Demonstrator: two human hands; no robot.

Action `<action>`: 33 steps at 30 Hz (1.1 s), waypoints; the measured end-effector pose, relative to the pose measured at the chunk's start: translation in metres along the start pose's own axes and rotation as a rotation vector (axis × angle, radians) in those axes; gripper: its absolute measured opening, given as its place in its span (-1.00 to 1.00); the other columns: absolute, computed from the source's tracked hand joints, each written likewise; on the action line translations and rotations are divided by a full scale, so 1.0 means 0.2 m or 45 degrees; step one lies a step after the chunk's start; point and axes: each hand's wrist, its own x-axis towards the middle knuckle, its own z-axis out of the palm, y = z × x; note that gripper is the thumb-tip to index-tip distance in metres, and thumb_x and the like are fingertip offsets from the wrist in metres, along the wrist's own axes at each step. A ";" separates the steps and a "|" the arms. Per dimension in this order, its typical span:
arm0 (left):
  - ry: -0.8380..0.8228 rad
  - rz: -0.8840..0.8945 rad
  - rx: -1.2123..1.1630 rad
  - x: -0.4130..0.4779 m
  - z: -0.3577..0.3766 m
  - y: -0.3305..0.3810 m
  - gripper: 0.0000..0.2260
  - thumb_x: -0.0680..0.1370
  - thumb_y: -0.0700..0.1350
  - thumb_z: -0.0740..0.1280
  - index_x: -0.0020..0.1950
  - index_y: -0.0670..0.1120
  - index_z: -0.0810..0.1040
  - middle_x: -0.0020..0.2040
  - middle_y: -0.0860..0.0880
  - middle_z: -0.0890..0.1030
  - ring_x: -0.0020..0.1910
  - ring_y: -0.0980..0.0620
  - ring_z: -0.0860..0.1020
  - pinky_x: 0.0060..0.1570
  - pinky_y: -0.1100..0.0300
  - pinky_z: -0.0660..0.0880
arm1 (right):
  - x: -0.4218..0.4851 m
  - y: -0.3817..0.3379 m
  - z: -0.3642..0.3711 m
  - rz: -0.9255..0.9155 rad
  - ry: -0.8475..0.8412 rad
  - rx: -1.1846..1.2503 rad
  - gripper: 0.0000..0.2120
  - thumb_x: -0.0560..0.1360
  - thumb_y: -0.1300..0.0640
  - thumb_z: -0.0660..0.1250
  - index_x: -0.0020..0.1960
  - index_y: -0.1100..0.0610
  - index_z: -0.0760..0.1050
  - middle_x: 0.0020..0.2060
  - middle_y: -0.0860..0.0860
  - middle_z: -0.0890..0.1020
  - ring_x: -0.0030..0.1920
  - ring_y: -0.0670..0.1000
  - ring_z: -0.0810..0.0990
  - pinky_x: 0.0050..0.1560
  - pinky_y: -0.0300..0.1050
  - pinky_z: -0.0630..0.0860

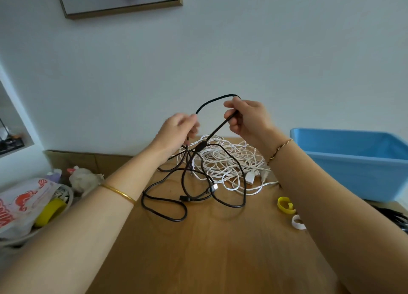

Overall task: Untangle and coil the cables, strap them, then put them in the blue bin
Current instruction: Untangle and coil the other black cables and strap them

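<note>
Above table (220,249), both hands pinch black cable (212,102).

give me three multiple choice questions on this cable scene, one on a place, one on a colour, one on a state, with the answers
1. Where is the blue bin?
A) on the right side of the table
B) on the left side of it
C) hung on the wall

2. What colour is the raised cable that the left hand and right hand grip?
A) white
B) yellow
C) black

3. What state are the white cables in?
A) coiled and strapped
B) a loose tangle on the table
C) lying in the bin

Answers:
1 A, the bin stands at the tabletop's right edge.
2 C, the loop between the two hands is black.
3 B, they lie in an unstrapped heap beyond the hands.
</note>
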 end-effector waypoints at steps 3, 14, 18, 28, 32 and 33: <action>-0.518 -0.240 -0.293 -0.05 0.01 0.02 -0.47 0.64 0.16 -0.02 -0.04 -0.17 0.59 -0.18 -0.10 0.65 -0.17 -0.01 0.60 -0.13 0.16 0.50 | 0.04 -0.04 -0.01 0.052 0.085 0.249 -0.75 0.63 0.16 0.11 -0.14 0.23 0.44 -0.43 0.06 0.49 -0.57 -0.11 0.37 -0.56 -0.31 0.34; -0.538 -0.237 -0.317 -0.03 -0.06 0.12 -0.73 0.64 -0.06 0.18 -0.08 -0.20 0.56 -0.49 0.07 0.31 -0.59 0.19 0.17 -0.62 0.36 0.07 | -0.03 0.04 -0.09 -0.421 0.231 -1.382 -0.60 0.61 -0.07 0.11 0.31 0.13 0.43 0.28 0.09 0.44 0.27 0.11 0.40 0.22 -0.04 0.34; -0.536 -0.234 -0.343 0.00 0.00 0.16 -0.74 0.64 -0.11 0.17 -0.11 -0.22 0.54 -0.52 0.08 0.31 -0.61 0.20 0.17 -0.65 0.37 0.06 | -0.08 0.00 -0.01 -0.456 -0.366 -1.044 -0.80 0.57 0.09 0.25 0.04 0.17 0.58 -0.14 0.03 0.64 -0.23 0.03 0.64 -0.13 -0.09 0.59; -0.714 -0.312 -0.825 -0.02 -0.01 -0.01 -0.83 0.54 -0.14 0.21 0.01 -0.18 0.54 -0.42 0.04 0.39 -0.45 0.12 0.36 -0.21 0.17 0.53 | 0.09 0.10 -0.21 -0.153 0.249 -0.230 -0.81 0.60 0.18 0.18 -0.09 0.23 0.51 -0.36 0.04 0.52 -0.59 -0.13 0.28 -0.59 -0.28 0.24; -0.694 -0.238 -1.366 0.04 0.07 0.06 -0.80 0.54 -0.22 0.13 0.05 -0.22 0.51 -0.41 0.05 0.37 -0.48 0.16 0.28 -0.45 0.34 0.29 | 0.07 0.25 -0.22 0.127 0.057 -0.449 -0.78 0.62 0.13 0.17 -0.09 0.19 0.53 -0.37 0.04 0.54 -0.58 -0.11 0.32 -0.59 -0.27 0.29; -0.644 -0.202 -1.449 0.06 0.09 0.08 -0.79 0.52 -0.26 0.13 0.07 -0.24 0.49 -0.37 0.04 0.42 -0.47 0.17 0.30 -0.44 0.35 0.29 | 0.06 0.28 -0.21 0.179 -0.009 -0.476 -0.77 0.62 0.11 0.17 -0.08 0.18 0.53 -0.38 0.04 0.54 -0.56 -0.10 0.33 -0.58 -0.25 0.29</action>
